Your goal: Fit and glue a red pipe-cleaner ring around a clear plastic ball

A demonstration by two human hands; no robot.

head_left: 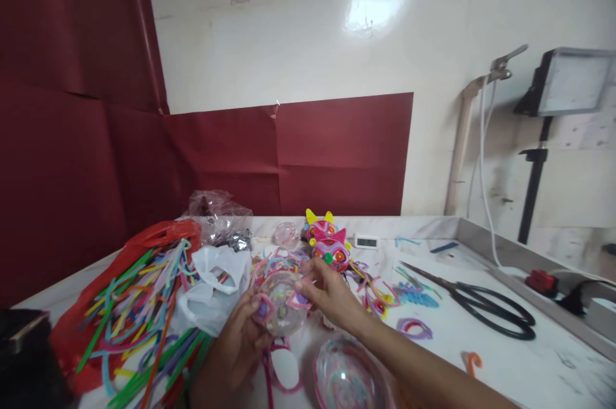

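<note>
Both hands are at a clear round plastic shell (285,324) over the near middle of the table. My left hand (243,332) is closed around its left side, by a pink piece with a purple centre (264,309). At the shell's upper right, my right hand (327,290) pinches a similar pink and purple piece (299,299) against it. Just below lies a second clear plastic shell (344,374) with a pink rim. A pink pipe-cleaner loop (285,367) lies beneath my left hand. Behind the hands stand colourful mask-like faces (330,255) with yellow ears.
Many loose pipe cleaners (139,313) spill from a red bag (158,235) at left, beside a white plastic bag (216,287). Large black-handled scissors (481,306) lie open at right. A small digital display (366,241) stands at the back. A raised ledge (539,287) borders the right side.
</note>
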